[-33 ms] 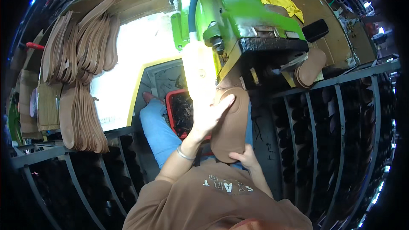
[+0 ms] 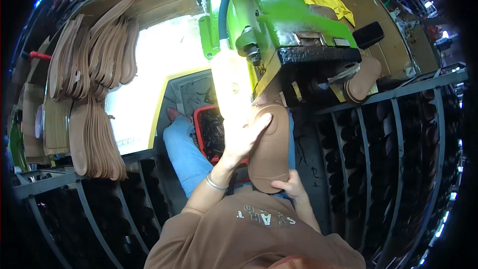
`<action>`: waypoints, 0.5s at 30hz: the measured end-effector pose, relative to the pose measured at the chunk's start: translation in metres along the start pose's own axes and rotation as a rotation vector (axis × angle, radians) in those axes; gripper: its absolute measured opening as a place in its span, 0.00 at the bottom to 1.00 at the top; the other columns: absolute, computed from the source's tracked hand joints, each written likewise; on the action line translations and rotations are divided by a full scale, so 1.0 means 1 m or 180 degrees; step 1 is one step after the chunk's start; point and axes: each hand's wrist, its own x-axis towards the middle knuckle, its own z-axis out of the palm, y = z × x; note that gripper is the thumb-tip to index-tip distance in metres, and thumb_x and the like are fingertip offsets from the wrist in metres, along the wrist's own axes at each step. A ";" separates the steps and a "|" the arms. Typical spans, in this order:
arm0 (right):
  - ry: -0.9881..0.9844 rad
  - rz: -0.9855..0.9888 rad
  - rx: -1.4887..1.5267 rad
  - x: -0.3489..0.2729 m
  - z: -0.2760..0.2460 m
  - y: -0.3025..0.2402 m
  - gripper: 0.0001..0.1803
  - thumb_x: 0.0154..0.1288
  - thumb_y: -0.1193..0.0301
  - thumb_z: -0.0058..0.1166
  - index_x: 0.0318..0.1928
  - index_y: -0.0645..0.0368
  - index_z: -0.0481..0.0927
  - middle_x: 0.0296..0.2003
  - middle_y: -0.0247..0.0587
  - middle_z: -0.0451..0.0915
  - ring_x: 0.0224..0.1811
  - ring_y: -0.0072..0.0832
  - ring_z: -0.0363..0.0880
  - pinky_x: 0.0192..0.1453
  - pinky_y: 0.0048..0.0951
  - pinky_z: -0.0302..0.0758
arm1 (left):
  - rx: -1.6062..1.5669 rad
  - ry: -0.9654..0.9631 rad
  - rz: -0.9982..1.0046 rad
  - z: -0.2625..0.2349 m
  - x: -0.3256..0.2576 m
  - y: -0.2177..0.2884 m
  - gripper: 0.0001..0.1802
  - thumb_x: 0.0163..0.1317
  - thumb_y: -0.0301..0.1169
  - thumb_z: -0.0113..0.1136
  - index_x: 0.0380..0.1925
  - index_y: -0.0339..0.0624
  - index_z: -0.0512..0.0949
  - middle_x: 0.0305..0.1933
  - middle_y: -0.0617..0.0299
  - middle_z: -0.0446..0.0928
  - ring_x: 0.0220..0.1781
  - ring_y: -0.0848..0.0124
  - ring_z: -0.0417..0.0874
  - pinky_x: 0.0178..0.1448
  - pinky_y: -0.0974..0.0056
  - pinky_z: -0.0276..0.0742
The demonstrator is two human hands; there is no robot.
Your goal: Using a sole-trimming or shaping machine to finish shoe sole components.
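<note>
The brown sole (image 2: pixel 270 152) is held lengthwise before the person's lap, its far end just below the front of the green machine (image 2: pixel 279 15); contact between them cannot be confirmed. The right hand (image 2: pixel 292 186) grips the near end, thumb on the upper face, fingers hidden beneath. The left hand (image 2: pixel 241 139) lays its thumb on the far end; its fingers are lost in the glare of the lamp (image 2: pixel 233 77), so their closure cannot be determined. For sound handling, in this inspector's judgement, the piece should be kept level, supported at both ends and turned without bending, with fingertips clear of the machine's head. The sole appears moulded, matt and probably flexible: rounded ends, slightly waisted, an oval outline at the far end, fine texture across the middle. Similar soles (image 2: pixel 97 139) stand in tight, curved ranks beside the white tabletop (image 2: pixel 133 94). A red plastic bin (image 2: pixel 197 128) contains dark scraps.
</note>
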 end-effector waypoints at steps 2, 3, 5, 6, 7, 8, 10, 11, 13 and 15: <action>0.0113 0.0155 0.0189 -0.009 -0.021 -0.012 0.28 0.45 0.76 0.68 0.49 0.72 0.74 0.45 0.43 0.79 0.46 0.25 0.77 0.52 0.26 0.72 | -0.0112 0.0022 -0.0009 -0.006 -0.009 -0.010 0.07 0.55 0.25 0.64 0.33 0.33 0.81 0.27 0.65 0.78 0.28 0.83 0.72 0.33 0.76 0.69; 0.0388 -0.0111 0.0180 -0.012 -0.030 -0.018 0.28 0.43 0.75 0.68 0.47 0.71 0.75 0.43 0.42 0.80 0.45 0.25 0.77 0.51 0.26 0.73 | -0.0219 0.0109 -0.0177 -0.007 -0.014 -0.012 0.09 0.55 0.24 0.64 0.35 0.31 0.80 0.29 0.64 0.79 0.29 0.82 0.73 0.35 0.76 0.70; 0.0847 -0.0375 0.0407 -0.014 -0.045 -0.044 0.25 0.44 0.75 0.66 0.45 0.68 0.75 0.41 0.40 0.80 0.42 0.25 0.79 0.48 0.26 0.74 | -0.0306 0.0082 -0.0416 -0.010 -0.018 -0.019 0.13 0.56 0.22 0.63 0.40 0.27 0.78 0.33 0.61 0.80 0.33 0.80 0.77 0.39 0.76 0.73; 0.1042 -0.0639 0.0590 -0.010 -0.049 -0.059 0.22 0.45 0.76 0.64 0.43 0.65 0.74 0.39 0.39 0.79 0.40 0.25 0.78 0.48 0.25 0.74 | -0.0307 0.0081 -0.0425 -0.010 -0.018 -0.016 0.13 0.56 0.22 0.63 0.40 0.27 0.78 0.33 0.61 0.80 0.33 0.80 0.77 0.39 0.76 0.73; 0.1126 -0.0873 0.0716 -0.003 -0.058 -0.069 0.19 0.47 0.78 0.62 0.41 0.62 0.73 0.39 0.39 0.78 0.41 0.25 0.77 0.48 0.25 0.74 | -0.0358 0.0038 -0.0517 -0.010 -0.017 -0.012 0.13 0.56 0.22 0.63 0.41 0.28 0.78 0.34 0.61 0.79 0.33 0.80 0.76 0.39 0.76 0.73; 0.1185 -0.0988 0.0660 0.004 -0.069 -0.081 0.17 0.50 0.78 0.60 0.41 0.60 0.70 0.39 0.39 0.77 0.43 0.24 0.76 0.48 0.25 0.73 | -0.0407 -0.0001 -0.0606 -0.011 -0.016 -0.008 0.13 0.56 0.23 0.63 0.42 0.28 0.77 0.34 0.61 0.79 0.33 0.80 0.76 0.39 0.76 0.73; 0.1375 -0.1338 0.0605 0.026 -0.073 -0.112 0.14 0.56 0.78 0.55 0.42 0.59 0.68 0.39 0.39 0.76 0.43 0.25 0.75 0.48 0.26 0.73 | -0.0429 -0.0098 -0.0708 -0.013 -0.013 -0.005 0.14 0.55 0.23 0.63 0.42 0.29 0.77 0.34 0.61 0.79 0.33 0.80 0.76 0.39 0.76 0.72; 0.1408 -0.1470 0.0612 0.038 -0.072 -0.127 0.13 0.58 0.79 0.54 0.42 0.59 0.68 0.39 0.39 0.76 0.43 0.26 0.76 0.49 0.26 0.73 | -0.0439 -0.0171 -0.0803 -0.015 -0.012 -0.005 0.15 0.55 0.23 0.63 0.43 0.29 0.77 0.34 0.61 0.79 0.33 0.80 0.76 0.39 0.76 0.72; 0.1410 -0.1464 0.0524 0.060 -0.079 -0.155 0.14 0.59 0.76 0.54 0.46 0.61 0.70 0.41 0.40 0.76 0.44 0.27 0.76 0.51 0.27 0.73 | -0.0492 -0.0313 -0.0902 -0.023 -0.010 -0.006 0.15 0.55 0.23 0.63 0.43 0.29 0.77 0.34 0.61 0.79 0.33 0.79 0.77 0.39 0.75 0.73; 0.1237 -0.1340 0.0470 0.085 -0.075 -0.180 0.13 0.58 0.77 0.54 0.44 0.65 0.73 0.42 0.40 0.77 0.45 0.26 0.77 0.51 0.28 0.74 | -0.0530 -0.0431 -0.0994 -0.025 -0.010 -0.007 0.15 0.54 0.22 0.64 0.42 0.30 0.77 0.34 0.61 0.79 0.33 0.79 0.77 0.40 0.75 0.73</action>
